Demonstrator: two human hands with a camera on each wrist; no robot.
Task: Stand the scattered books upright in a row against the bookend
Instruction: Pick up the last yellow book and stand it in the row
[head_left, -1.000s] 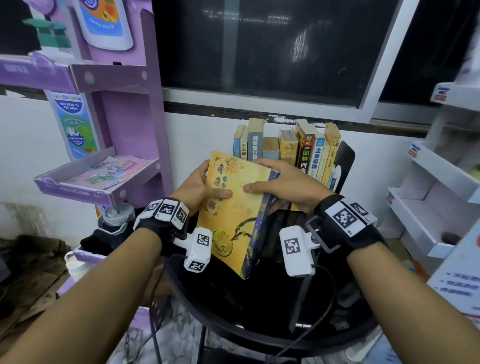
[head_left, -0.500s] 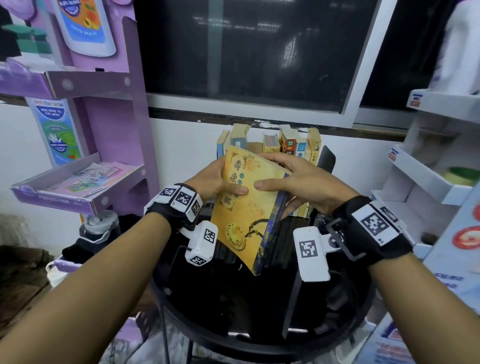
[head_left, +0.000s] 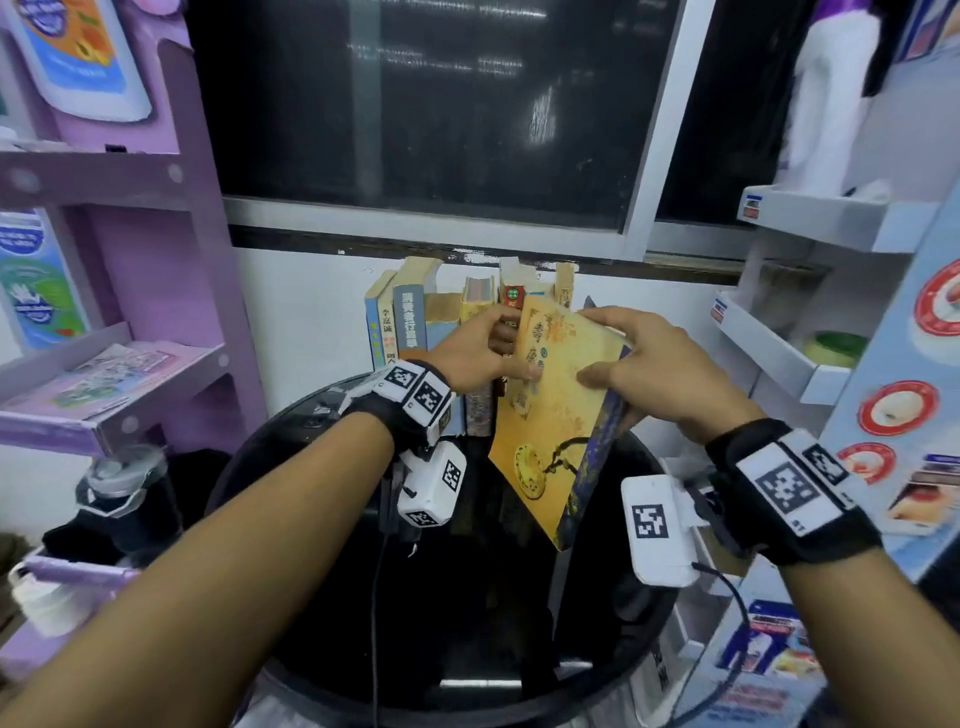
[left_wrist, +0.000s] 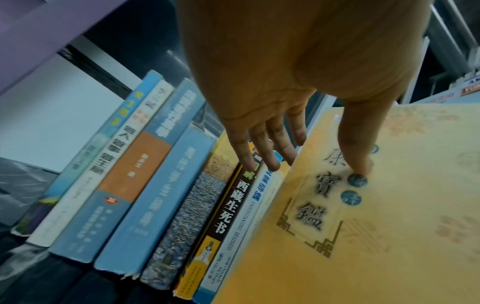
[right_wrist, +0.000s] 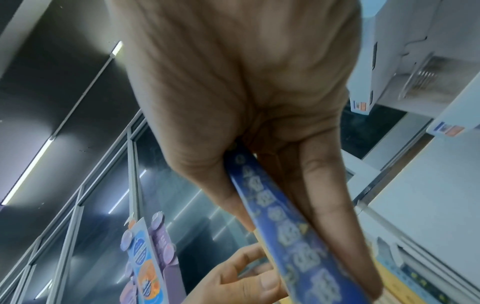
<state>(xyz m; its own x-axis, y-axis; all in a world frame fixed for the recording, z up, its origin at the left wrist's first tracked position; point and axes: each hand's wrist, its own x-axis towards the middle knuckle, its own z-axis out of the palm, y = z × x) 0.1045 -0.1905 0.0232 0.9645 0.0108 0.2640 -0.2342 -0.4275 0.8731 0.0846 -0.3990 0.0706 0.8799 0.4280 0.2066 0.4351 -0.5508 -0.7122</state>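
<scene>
Seven upright books (left_wrist: 145, 185) countable by their spines in the row at centre frame, any further ones hidden behind one more, a single yellow book (head_left: 561, 415) held tilted. Two hands on that one book, the left hand (head_left: 467, 353) and the right hand (head_left: 660, 374), above one round black worktop (head_left: 467, 623). Two shelf units: one purple shelf unit (head_left: 156, 291) at the left edge, one white shelf unit (head_left: 779, 358) at the right.

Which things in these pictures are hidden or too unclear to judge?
- Bookend: head view shows only a dark tip; the yellow book and right hand cover the rest.
- Left hand fingertips: left wrist view, hidden behind the yellow book's edge.
- Yellow book's blue spine: right wrist view, lettering blurred.
- Row of books: head view, bottoms hidden by the left wrist.
</scene>
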